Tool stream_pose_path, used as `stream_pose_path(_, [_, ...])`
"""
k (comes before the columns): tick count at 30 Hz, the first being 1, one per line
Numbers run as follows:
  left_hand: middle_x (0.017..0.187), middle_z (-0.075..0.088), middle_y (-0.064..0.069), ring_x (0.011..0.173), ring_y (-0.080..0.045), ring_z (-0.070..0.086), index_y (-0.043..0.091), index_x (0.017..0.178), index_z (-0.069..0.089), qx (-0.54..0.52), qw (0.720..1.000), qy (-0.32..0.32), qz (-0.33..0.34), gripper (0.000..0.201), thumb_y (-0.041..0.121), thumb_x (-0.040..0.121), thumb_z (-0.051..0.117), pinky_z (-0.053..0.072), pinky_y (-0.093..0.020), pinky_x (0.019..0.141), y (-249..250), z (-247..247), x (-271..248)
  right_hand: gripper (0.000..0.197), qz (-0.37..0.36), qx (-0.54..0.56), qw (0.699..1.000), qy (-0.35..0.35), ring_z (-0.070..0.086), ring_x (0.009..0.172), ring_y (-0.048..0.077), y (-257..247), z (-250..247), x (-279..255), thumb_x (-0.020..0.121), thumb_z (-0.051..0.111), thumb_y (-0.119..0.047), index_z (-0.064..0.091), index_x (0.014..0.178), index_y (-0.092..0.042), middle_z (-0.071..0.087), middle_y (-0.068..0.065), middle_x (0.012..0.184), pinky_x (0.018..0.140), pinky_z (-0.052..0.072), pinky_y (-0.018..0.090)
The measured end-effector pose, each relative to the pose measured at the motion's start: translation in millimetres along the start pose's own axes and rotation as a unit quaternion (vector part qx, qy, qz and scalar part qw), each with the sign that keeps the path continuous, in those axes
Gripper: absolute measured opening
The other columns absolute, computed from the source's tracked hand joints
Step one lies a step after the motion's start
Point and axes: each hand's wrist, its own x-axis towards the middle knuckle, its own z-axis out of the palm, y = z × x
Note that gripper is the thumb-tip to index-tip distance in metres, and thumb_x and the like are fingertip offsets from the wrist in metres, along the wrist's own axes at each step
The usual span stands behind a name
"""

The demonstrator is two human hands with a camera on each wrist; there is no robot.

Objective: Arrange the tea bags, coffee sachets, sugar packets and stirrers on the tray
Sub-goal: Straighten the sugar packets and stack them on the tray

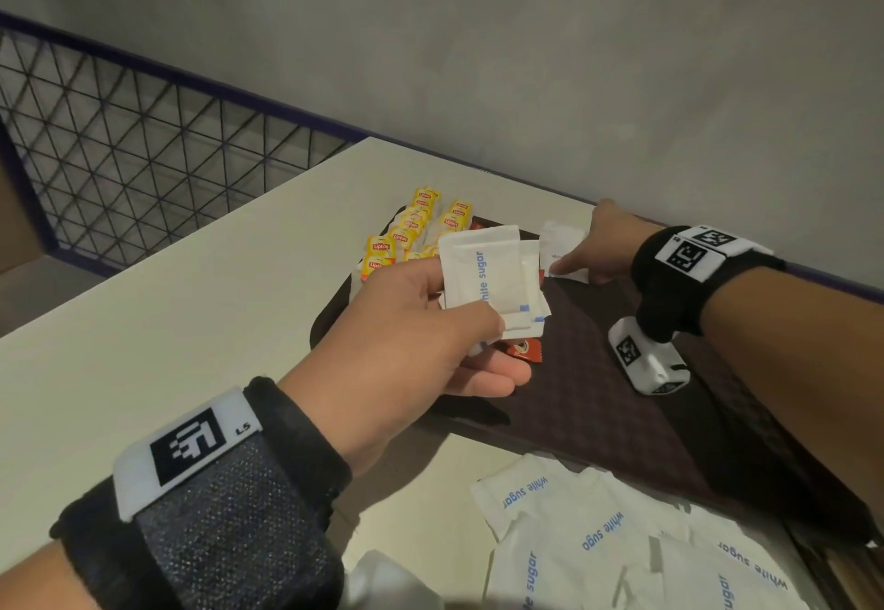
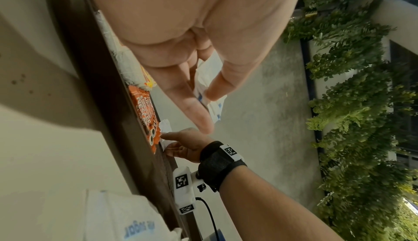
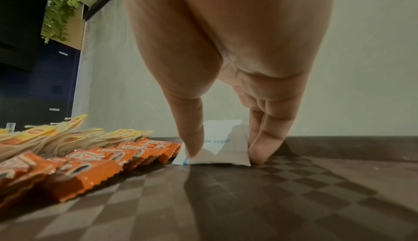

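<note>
A dark brown tray lies on the pale table. Yellow tea bags stand in rows at its far left, with orange coffee sachets beside them. My left hand hovers over the tray's left part and grips a small stack of white sugar packets between thumb and fingers. My right hand reaches to the tray's far edge. There its thumb and fingertips pinch a single sugar packet by its two sides, and the packet lies flat on the tray next to the sachets.
Several loose sugar packets lie on the table in front of the tray. A grey wall rises directly behind the tray. A wire-mesh railing runs beyond the table's left edge.
</note>
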Motion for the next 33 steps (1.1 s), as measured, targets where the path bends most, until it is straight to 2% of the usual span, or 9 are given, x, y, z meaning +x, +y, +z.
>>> stream_pose_path(6, [0.089,0.074,-0.004,0.076,-0.03,0.079,0.012,0.127,0.067,0.007,1.0,0.0,0.0,0.035,-0.002,0.095,0.062,0.063,-0.028,0.061,0.2,0.1,-0.2,0.072,0.008,0.015,1.0,0.009,0.061,0.063,0.02,-2.1,-1.8,-4.3,0.084,0.083,-0.032,0.038,0.13,0.001,0.063,0.009,0.081,0.048,0.045,0.028])
stream_pose_path(9, [0.098,0.076,-0.008,0.076,-0.029,0.079,0.011,0.124,0.068,0.011,1.0,-0.006,-0.001,0.033,-0.002,0.096,0.062,0.062,-0.028,0.062,0.3,1.6,-0.9,0.064,-0.006,0.03,0.999,0.013,0.064,0.073,0.026,-2.2,-18.1,-20.6,0.088,0.077,-0.041,0.045,0.128,-0.003,0.067,0.016,0.098,0.063,0.056,0.035])
stream_pose_path(11, [0.097,0.078,-0.01,0.074,-0.028,0.078,0.01,0.125,0.067,0.015,1.0,-0.017,0.0,0.032,-0.002,0.096,0.062,0.062,-0.027,0.061,1.3,2.6,-2.3,0.056,-0.038,0.121,0.992,-0.015,0.065,0.082,0.028,-5.9,-34.9,-44.4,0.09,0.074,-0.043,0.055,0.125,-0.004,0.068,0.018,0.111,0.075,0.058,0.041])
stream_pose_path(14, [0.094,0.079,-0.011,0.068,-0.025,0.076,0.009,0.126,0.066,0.027,0.999,-0.039,0.004,0.033,-0.002,0.095,0.065,0.06,-0.025,0.059,5.1,7.1,-6.5,0.053,-0.083,0.343,0.924,-0.149,0.065,0.08,0.022,-13.7,-56.0,-108.3,0.083,0.074,-0.052,0.063,0.118,-0.013,0.069,0.013,0.102,0.077,0.053,0.037])
stream_pose_path(17, [0.091,0.079,-0.012,0.067,-0.023,0.075,0.007,0.122,0.067,0.033,0.998,-0.048,0.01,0.032,-0.001,0.091,0.071,0.059,-0.023,0.058,10.4,16.9,-10.6,0.054,-0.166,0.372,0.885,-0.224,0.057,0.074,0.023,-4.9,-55.7,-171.1,0.073,0.078,-0.05,0.068,0.11,-0.011,0.068,0.013,0.092,0.067,0.049,0.035])
stream_pose_path(19, [0.09,0.079,-0.012,0.068,-0.022,0.074,0.008,0.121,0.068,0.032,0.998,-0.056,0.015,0.033,0.001,0.09,0.073,0.059,-0.023,0.059,14.8,24.5,-13.9,0.04,-0.206,0.366,0.892,-0.167,0.056,0.074,0.027,4.9,-46.5,-201.4,0.079,0.081,-0.031,0.071,0.109,-0.007,0.068,0.024,0.094,0.061,0.05,0.035])
stream_pose_path(22, [0.095,0.078,-0.014,0.074,-0.023,0.074,0.008,0.119,0.069,0.034,0.995,-0.09,0.011,0.026,0.005,0.093,0.07,0.06,-0.024,0.061,20.9,40.0,-18.4,0.022,-0.186,0.454,0.867,-0.093,0.057,0.068,0.026,26.5,-34.5,-228.1,0.09,0.073,-0.013,0.071,0.11,-0.006,0.071,0.019,0.087,0.054,0.051,0.032])
stream_pose_path(27, [0.107,0.078,-0.017,0.09,-0.029,0.077,0.013,0.127,0.064,-0.003,0.991,-0.124,-0.049,0.024,0.016,0.104,0.057,0.065,-0.028,0.068,18.0,62.1,-21.9,0.028,-0.111,0.583,0.804,-0.038,0.065,0.073,0.023,50.9,-20.7,-248.9,0.095,0.065,-0.012,0.061,0.123,-0.014,0.077,0.01,0.102,0.063,0.058,0.032])
stream_pose_path(33, [0.116,0.075,-0.018,0.1,-0.036,0.076,0.01,0.131,0.06,-0.046,0.985,-0.138,-0.096,0.026,0.015,0.108,0.048,0.065,-0.029,0.071,9.1,59.1,-24.6,0.017,-0.076,0.586,0.806,-0.036,0.071,0.088,0.027,61.1,-13.3,-251.8,0.098,0.063,-0.016,0.068,0.114,-0.014,0.076,0.01,0.108,0.062,0.055,0.032])
